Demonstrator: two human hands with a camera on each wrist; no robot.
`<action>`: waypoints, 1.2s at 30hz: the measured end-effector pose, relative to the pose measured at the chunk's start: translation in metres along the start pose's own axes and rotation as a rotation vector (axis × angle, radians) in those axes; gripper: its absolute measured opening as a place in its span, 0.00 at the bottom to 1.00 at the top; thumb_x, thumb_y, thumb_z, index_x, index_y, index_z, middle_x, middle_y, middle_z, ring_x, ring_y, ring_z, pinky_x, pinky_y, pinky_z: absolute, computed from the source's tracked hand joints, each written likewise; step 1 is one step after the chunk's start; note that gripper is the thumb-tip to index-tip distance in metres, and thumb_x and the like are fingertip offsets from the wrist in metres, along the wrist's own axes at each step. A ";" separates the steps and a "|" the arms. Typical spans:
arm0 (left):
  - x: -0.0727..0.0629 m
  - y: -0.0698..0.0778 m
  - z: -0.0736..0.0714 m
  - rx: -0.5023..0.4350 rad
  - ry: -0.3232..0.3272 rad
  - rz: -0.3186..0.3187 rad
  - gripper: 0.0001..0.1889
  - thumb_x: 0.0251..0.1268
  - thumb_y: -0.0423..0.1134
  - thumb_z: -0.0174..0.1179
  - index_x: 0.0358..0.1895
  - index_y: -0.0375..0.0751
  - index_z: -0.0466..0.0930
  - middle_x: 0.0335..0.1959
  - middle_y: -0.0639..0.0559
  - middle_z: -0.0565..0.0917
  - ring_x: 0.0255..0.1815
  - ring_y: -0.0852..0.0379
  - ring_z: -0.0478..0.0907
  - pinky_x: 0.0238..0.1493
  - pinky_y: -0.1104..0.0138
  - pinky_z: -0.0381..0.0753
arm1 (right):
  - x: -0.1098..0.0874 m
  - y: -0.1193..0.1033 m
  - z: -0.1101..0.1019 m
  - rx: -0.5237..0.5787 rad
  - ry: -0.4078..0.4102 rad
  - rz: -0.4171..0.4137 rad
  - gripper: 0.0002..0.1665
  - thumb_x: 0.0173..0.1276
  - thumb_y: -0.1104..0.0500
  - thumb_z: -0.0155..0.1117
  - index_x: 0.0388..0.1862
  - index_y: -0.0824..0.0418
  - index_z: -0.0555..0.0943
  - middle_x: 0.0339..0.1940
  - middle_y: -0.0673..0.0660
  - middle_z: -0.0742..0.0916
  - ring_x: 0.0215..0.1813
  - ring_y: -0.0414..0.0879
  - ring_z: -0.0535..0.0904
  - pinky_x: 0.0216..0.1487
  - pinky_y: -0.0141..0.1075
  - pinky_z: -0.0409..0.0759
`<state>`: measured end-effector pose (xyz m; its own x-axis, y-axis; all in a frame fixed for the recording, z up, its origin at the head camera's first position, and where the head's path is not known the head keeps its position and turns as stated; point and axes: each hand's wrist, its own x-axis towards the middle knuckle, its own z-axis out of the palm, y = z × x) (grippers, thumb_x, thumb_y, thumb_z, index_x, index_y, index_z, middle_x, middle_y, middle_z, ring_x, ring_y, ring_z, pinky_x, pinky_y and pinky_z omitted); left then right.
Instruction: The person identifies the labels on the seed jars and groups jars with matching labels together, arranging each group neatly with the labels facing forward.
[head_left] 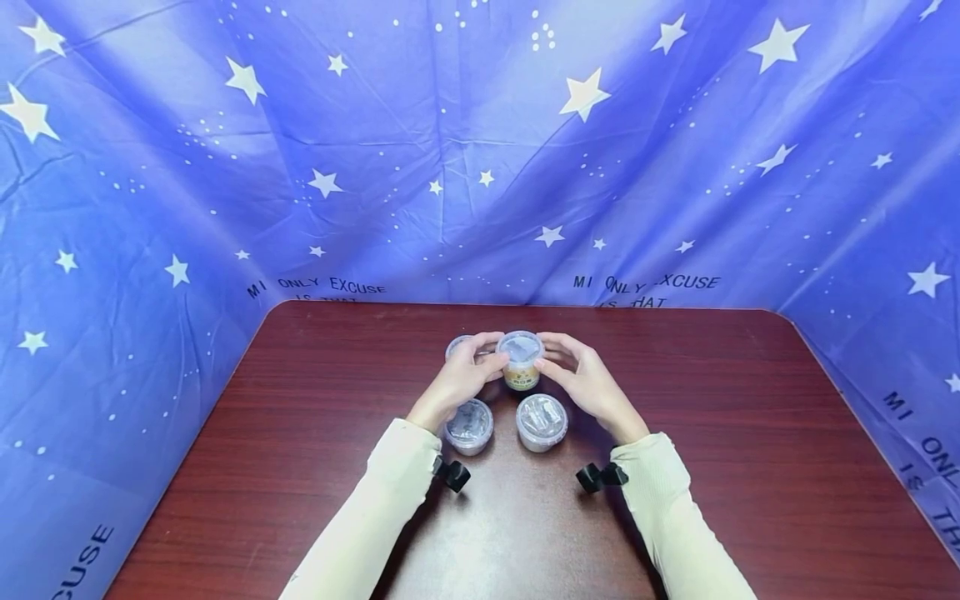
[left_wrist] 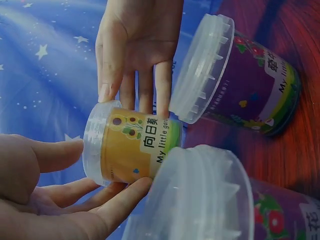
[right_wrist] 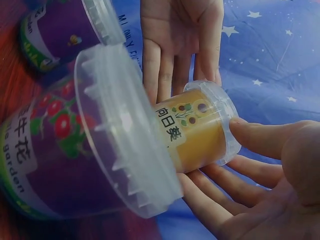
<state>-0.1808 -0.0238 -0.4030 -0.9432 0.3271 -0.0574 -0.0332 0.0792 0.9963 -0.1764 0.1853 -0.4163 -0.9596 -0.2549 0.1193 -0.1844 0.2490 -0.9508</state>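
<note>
Between both hands is a small plastic tub [head_left: 521,377] with a clear lid and a yellow sunflower label, seen upright in the head view. My left hand [head_left: 462,379] holds its left side, with the thumb at the lid and the fingers along the wall. On the opposite side, my right hand [head_left: 592,383] grips it the same way. The yellow label [left_wrist: 130,145] faces the left wrist camera. Whether the tub's base touches the table cannot be told. Nearer the body stand two lidded tubs, one on the left [head_left: 469,427] and one on the right [head_left: 542,422].
Another lidded tub [head_left: 456,345] stands behind my left hand, partly hidden. Purple flower labels show on the near tubs, such as the large one [right_wrist: 60,145] in the right wrist view. A dark red wooden table [head_left: 750,433] meets a blue star-patterned curtain [head_left: 450,208].
</note>
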 end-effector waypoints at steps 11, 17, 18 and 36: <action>0.009 -0.004 0.011 0.100 0.008 -0.084 0.25 0.75 0.30 0.49 0.72 0.29 0.60 0.66 0.32 0.72 0.66 0.41 0.73 0.64 0.53 0.76 | 0.002 0.014 -0.004 0.053 -0.035 0.035 0.27 0.72 0.67 0.61 0.68 0.70 0.70 0.62 0.71 0.80 0.64 0.62 0.76 0.56 0.28 0.78; 0.011 -0.002 0.017 0.183 0.000 -0.121 0.28 0.74 0.31 0.49 0.74 0.28 0.57 0.69 0.31 0.69 0.69 0.40 0.69 0.66 0.51 0.73 | 0.003 0.021 -0.006 0.055 -0.048 0.037 0.27 0.71 0.68 0.61 0.68 0.71 0.69 0.62 0.72 0.79 0.65 0.64 0.76 0.57 0.29 0.78; 0.012 -0.002 0.018 0.191 -0.004 -0.125 0.28 0.75 0.31 0.49 0.74 0.28 0.57 0.69 0.31 0.69 0.70 0.40 0.68 0.67 0.51 0.72 | 0.004 0.022 -0.006 0.050 -0.050 0.037 0.28 0.71 0.68 0.61 0.68 0.71 0.69 0.62 0.72 0.79 0.65 0.63 0.76 0.57 0.28 0.78; 0.023 -0.009 0.025 0.171 0.002 -0.147 0.30 0.73 0.34 0.53 0.74 0.29 0.56 0.70 0.33 0.68 0.73 0.42 0.65 0.73 0.53 0.64 | 0.005 0.034 -0.011 0.011 -0.032 0.043 0.28 0.72 0.69 0.59 0.69 0.72 0.68 0.63 0.72 0.79 0.66 0.64 0.75 0.56 0.24 0.76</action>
